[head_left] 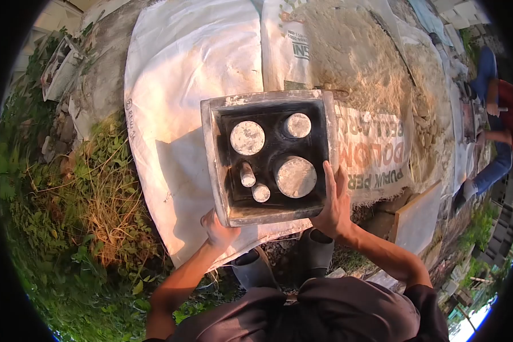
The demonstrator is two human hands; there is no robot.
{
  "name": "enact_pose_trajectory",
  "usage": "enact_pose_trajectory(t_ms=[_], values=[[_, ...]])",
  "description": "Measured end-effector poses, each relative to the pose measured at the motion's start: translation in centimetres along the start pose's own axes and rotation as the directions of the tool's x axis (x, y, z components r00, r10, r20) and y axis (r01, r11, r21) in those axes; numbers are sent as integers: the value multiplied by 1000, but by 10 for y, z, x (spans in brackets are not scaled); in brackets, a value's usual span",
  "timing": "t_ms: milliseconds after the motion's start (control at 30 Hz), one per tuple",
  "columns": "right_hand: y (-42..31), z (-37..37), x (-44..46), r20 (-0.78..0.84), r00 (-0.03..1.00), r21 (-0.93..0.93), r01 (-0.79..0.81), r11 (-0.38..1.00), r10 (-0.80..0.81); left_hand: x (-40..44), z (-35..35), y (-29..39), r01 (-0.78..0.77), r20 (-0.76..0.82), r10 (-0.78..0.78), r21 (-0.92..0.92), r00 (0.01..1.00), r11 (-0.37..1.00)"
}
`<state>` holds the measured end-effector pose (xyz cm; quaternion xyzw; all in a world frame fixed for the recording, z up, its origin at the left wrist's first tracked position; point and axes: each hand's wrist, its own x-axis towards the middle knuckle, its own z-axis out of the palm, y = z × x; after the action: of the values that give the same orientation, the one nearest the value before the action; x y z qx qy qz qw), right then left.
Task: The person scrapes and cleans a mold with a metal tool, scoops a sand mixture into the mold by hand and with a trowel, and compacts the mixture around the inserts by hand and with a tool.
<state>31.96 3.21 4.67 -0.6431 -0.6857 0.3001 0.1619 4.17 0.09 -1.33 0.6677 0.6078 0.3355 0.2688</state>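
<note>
A square box mold (212,154) with a worn greyish rim and dark inner walls is held up in front of me. Several round pillars of different widths stand inside it, the widest a pale-topped cylinder (296,176) at the lower right. My left hand (218,230) grips the box at its near left corner, its fingers partly hidden underneath. Against the right wall, near the close corner, my right hand (335,202) presses with its fingers pointing up along the side.
Below the box lie a white sheet (176,74) and a printed sack (376,148) on the ground. Green plants (57,228) grow on the left. A flat board (419,219) leans at the right. Another person (499,125) is at the far right. My shoes (253,268) are just below.
</note>
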Motion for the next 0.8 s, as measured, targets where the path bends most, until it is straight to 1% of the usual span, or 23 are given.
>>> enact_pose_trajectory(t_ms=[67,100,233,267,300,333,367,400,433,467,533,567,600,633,667,700,733,767,800], values=[[1,0,0,-3,1000,-17,10,1000,-10,1,-1,2,-80,-38,81,24,996,996],[1,-1,-1,-4,1000,-35,30,999,-30,0,1,2,-75,-36,76,17,996,997],[1,1,-3,-41,999,-78,27,997,-30,-3,1,3,-59,-79,64,62,995,996],[2,3,-3,-64,997,-29,33,999,-35,-4,3,3,-47,-87,53,69,995,997],[2,3,-4,-88,995,22,42,999,-40,-7,5,-1,-68,-85,72,45,994,997],[1,2,-4,-60,998,54,-8,999,12,-12,7,-10,-74,-82,81,80,993,994],[1,2,-3,-109,993,57,41,998,-34,-16,7,-17,-78,-80,88,119,993,990],[-3,-1,-4,-63,998,105,0,995,7,-20,4,-16,-29,-63,38,144,997,989],[-4,-5,-4,-15,999,151,-43,988,45,-20,5,-16,-41,-58,50,138,997,990],[0,-9,-6,-28,998,151,-48,987,53,-19,3,-14,-35,-56,42,128,998,991],[13,-17,-8,-19,988,366,148,919,-151,-16,1,-14,-45,-55,52,113,997,993],[17,-17,-7,-28,988,362,152,920,-152,-19,-2,-17,-12,-4,13,86,1000,996],[23,-17,-4,53,998,637,-11,771,-30,-16,-1,-16,24,38,-26,59,999,998],[28,-13,-2,178,982,834,-183,520,60,-14,-2,-12,22,32,-24,62,999,998],[30,-1,0,159,972,762,-232,605,174,-9,-3,-4,63,20,-63,32,998,998],[33,5,2,160,974,763,-223,606,157,-6,-3,1,105,3,-105,5,994,994],[31,12,4,111,950,759,-270,592,291,-8,-5,-2,108,-8,-108,21,994,994],[27,19,7,64,905,758,-318,570,420,-13,-5,-8,77,11,-78,81,997,994],[15,10,8,6,918,709,-283,646,396,-15,-6,-12,46,33,-51,137,998,990]])
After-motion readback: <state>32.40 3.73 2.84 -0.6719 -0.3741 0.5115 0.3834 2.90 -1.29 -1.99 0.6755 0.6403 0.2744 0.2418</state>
